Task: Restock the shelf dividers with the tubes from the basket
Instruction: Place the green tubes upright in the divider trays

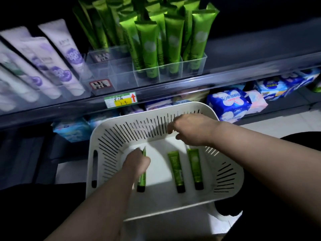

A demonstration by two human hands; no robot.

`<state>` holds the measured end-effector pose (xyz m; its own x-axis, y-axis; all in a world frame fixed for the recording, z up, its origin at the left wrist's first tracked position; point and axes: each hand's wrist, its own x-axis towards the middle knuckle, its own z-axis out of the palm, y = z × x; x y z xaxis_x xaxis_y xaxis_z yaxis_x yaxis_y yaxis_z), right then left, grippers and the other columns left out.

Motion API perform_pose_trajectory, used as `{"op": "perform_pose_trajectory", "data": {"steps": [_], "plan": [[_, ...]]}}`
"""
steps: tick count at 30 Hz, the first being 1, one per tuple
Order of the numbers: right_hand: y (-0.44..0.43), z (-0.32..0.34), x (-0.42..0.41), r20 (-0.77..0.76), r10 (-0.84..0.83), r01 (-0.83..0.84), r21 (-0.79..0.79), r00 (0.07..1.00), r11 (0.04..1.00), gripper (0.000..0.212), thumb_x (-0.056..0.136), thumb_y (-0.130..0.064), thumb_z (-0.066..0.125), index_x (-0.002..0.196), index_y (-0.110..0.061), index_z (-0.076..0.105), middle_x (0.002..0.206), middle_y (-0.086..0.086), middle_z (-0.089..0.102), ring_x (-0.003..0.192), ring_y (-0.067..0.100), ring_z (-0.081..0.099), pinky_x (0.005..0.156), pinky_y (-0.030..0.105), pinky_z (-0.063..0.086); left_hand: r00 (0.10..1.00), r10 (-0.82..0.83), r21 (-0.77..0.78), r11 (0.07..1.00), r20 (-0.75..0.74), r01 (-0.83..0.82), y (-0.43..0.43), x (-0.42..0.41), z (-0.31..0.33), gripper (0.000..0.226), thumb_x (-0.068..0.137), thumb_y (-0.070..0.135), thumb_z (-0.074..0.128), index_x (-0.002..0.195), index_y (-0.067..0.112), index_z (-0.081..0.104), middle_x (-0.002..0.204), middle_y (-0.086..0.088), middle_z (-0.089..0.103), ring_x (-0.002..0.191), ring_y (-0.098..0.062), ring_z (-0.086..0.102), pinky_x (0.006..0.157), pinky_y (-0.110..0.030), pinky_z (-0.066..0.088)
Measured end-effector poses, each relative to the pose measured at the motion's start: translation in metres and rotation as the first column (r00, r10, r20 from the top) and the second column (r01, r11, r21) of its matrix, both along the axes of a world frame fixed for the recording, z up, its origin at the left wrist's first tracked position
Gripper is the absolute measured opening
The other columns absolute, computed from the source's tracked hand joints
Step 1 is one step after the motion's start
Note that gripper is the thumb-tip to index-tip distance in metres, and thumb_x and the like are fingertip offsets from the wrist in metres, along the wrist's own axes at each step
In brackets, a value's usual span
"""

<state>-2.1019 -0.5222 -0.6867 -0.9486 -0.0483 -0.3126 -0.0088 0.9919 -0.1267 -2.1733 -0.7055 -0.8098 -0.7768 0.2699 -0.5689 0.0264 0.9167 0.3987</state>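
Observation:
A white slotted basket (104,153) sits below the shelf and holds three green tubes with black caps. My left hand (137,161) is inside it, fingers curled round the left tube (142,181). The middle tube (176,168) and the right tube (195,166) lie flat on the basket floor. My right hand (190,128) hovers over the basket's far side with loosely curled fingers and holds nothing. On the shelf above, clear dividers (121,73) hold upright green tubes (149,49) on the right; the left compartments look empty.
Pale purple tubes (57,63) lean in dividers at the left of the shelf. A green and yellow price tag (120,100) sticks to the shelf rail. Blue and pink packs (229,103) fill the lower shelf behind the basket.

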Motion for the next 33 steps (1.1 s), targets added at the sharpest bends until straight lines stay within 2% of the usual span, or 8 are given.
{"op": "perform_pose_trajectory", "data": {"steps": [3,5,8,12,16,24,29,33], "plan": [[-0.006,-0.015,0.001,0.143,0.008,-0.016,0.059,0.990,0.998,0.034,0.094,-0.024,0.055,0.127,-0.026,0.054,0.130,0.001,0.056,0.117,0.021,0.054,0.091,0.032,0.044,0.980,0.167,0.280,0.940,0.112,-0.193,-0.001,-0.006,0.009,0.019,0.072,0.012,0.057,0.085,0.000,0.061,0.081,-0.018,0.061,0.087,-0.041,0.065,0.073,-0.043,0.053],[-0.011,-0.032,-0.002,0.236,-0.016,-0.013,0.124,0.972,0.992,0.035,0.095,-0.021,0.052,0.129,-0.025,0.053,0.132,0.002,0.054,0.119,0.022,0.053,0.091,0.032,0.043,0.981,0.163,0.328,0.926,0.109,-0.190,-0.006,-0.005,0.021,0.014,0.080,0.000,0.058,0.094,0.001,0.061,0.086,-0.018,0.062,0.084,-0.034,0.063,0.069,-0.036,0.048],[-0.021,-0.068,-0.007,0.269,-0.118,0.068,0.187,0.956,0.980,0.036,0.095,-0.018,0.049,0.131,-0.022,0.052,0.131,0.006,0.055,0.116,0.026,0.055,0.089,0.035,0.046,0.992,0.122,0.348,0.931,-0.004,-0.113,-0.012,-0.008,0.020,0.022,0.087,0.002,0.057,0.108,0.008,0.059,0.097,-0.015,0.064,0.089,-0.029,0.060,0.073,-0.032,0.046],[-0.042,-0.122,-0.007,0.337,-0.321,0.288,0.145,0.885,0.947,0.036,0.093,-0.018,0.049,0.128,-0.011,0.043,0.126,0.010,0.057,0.111,0.026,0.057,0.079,0.035,0.047,0.985,0.143,0.346,0.933,-0.096,-0.102,-0.012,-0.011,0.011,0.022,0.088,0.006,0.059,0.110,0.009,0.058,0.102,-0.014,0.064,0.093,-0.029,0.060,0.074,-0.030,0.045],[-0.054,-0.151,-0.004,0.377,-0.467,0.445,0.149,0.800,0.883,0.070,0.076,-0.043,0.072,0.126,-0.015,0.031,0.116,0.007,0.058,0.106,0.026,0.058,0.071,0.032,0.045,0.981,0.132,0.280,0.956,-0.139,-0.089,-0.005,-0.017,0.004,0.034,0.090,0.013,0.060,0.123,0.008,0.056,0.114,-0.013,0.062,0.104,-0.029,0.058,0.081,-0.027,0.042],[-0.050,-0.153,-0.007,0.348,-0.650,0.710,-0.065,0.675,0.702,0.054,0.082,-0.015,0.061,0.122,-0.013,0.025,0.107,0.011,0.055,0.101,0.027,0.059,0.079,0.034,0.052,0.984,0.111,0.312,0.948,-0.143,-0.062,0.008,-0.016,0.012,0.028,0.091,0.014,0.058,0.119,0.017,0.053,0.107,-0.010,0.064,0.100,-0.030,0.059,0.080,-0.030,0.045],[-0.025,-0.101,-0.012,0.184,-0.662,0.685,-0.271,0.727,0.676,0.039,0.089,-0.024,0.050,0.122,-0.013,0.032,0.109,0.014,0.060,0.099,0.032,0.059,0.088,0.038,0.047,0.956,0.110,0.390,0.921,-0.273,0.005,0.009,-0.004,0.052,0.031,0.092,0.014,0.057,0.122,0.015,0.053,0.108,-0.011,0.064,0.099,-0.031,0.059,0.077,-0.031,0.045],[-0.021,-0.040,-0.020,0.040,-0.573,0.542,-0.380,0.819,0.749,0.024,0.093,-0.021,0.049,0.113,-0.011,0.040,0.110,0.014,0.061,0.103,0.032,0.059,0.082,0.033,0.044,0.926,0.132,0.496,0.866,-0.354,0.067,0.002,-0.004,0.101,0.028,0.092,0.012,0.058,0.119,0.016,0.057,0.106,-0.007,0.062,0.099,-0.027,0.059,0.082,-0.033,0.049]]}}
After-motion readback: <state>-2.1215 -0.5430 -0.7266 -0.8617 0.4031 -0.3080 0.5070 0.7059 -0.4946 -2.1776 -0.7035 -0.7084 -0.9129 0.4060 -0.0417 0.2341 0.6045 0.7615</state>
